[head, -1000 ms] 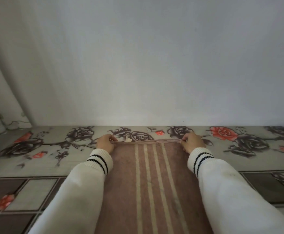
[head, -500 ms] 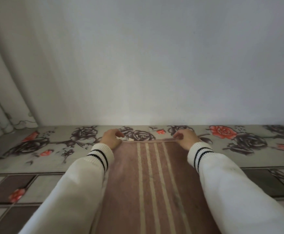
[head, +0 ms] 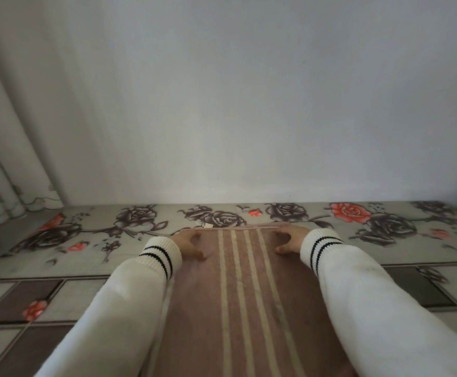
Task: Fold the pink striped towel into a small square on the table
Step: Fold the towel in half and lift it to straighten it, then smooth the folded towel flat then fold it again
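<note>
Pink terry towel with cream stripes (head: 249, 295) lies flat on the rose-patterned surface (head: 91, 248). Left hand (head: 190, 244) and right hand (head: 289, 240) rest spread on its far edge, gripping nothing. Likely soft, limp, light; pinch the far corners.

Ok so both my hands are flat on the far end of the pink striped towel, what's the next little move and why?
Probably slide both palms back toward you, smoothing the cloth. The left hand and right hand lie open on the pink striped towel just behind its far edge, where the layers look lined up, so pressing the fold flat seems the sensible step before folding again.
</note>
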`<state>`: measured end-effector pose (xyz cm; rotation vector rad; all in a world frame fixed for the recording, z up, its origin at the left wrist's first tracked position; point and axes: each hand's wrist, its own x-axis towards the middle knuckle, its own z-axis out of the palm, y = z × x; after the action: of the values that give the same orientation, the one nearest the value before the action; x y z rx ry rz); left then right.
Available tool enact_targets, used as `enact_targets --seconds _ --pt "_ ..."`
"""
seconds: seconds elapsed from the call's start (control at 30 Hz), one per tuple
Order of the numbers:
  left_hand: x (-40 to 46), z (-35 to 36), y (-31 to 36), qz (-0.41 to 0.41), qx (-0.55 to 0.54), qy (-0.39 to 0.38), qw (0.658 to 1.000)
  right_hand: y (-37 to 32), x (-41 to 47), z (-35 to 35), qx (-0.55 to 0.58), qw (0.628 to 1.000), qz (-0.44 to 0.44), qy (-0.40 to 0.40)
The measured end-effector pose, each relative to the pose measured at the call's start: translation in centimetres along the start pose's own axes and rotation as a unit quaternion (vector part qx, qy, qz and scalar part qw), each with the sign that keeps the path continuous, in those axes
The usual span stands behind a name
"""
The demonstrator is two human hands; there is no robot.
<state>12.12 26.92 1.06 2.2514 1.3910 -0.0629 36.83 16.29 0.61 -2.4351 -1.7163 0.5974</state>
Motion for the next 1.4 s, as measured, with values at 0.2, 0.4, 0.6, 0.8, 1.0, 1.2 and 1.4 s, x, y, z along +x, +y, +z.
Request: enact_targets --seconds 0.2,0.4,0.6,0.8,1.0,1.2,1.4 --pt "-2.2 -1.0 -0.1 -0.01 0.0 0.014 1.0 0.1 -2.2 -1.1 -0.005 0.999 0.012 0.039" --pt "-5.1 -1.7 0.4 0.013 0.005 0.029 0.999 -0.3 -5.1 -1.8 0.054 0.995 -0.002 0.078" --pt "-8.5 -0.7 1.1 0.041 0.016 0.039 0.998 -1.0 -8.1 -2.2 0.062 0.995 -0.017 0.076" --pt "-11.6 1.8 1.8 0.072 0.028 0.02 0.997 -1.7 -10.3 -0.8 0.04 0.996 -0.042 0.069" --pt "-14.6 4.1 1.7 0.096 0.056 0.006 0.994 -1.8 -13.4 1.5 0.036 0.997 -0.037 0.049" --pt "-17.0 6.4 1.2 0.109 0.075 0.006 0.991 -1.9 -16.3 4.2 -0.018 0.998 -0.048 0.021" --pt "-18.1 8.4 1.1 0.086 0.087 0.033 0.992 -2.1 -18.0 6.5 -0.076 0.995 -0.054 0.03"
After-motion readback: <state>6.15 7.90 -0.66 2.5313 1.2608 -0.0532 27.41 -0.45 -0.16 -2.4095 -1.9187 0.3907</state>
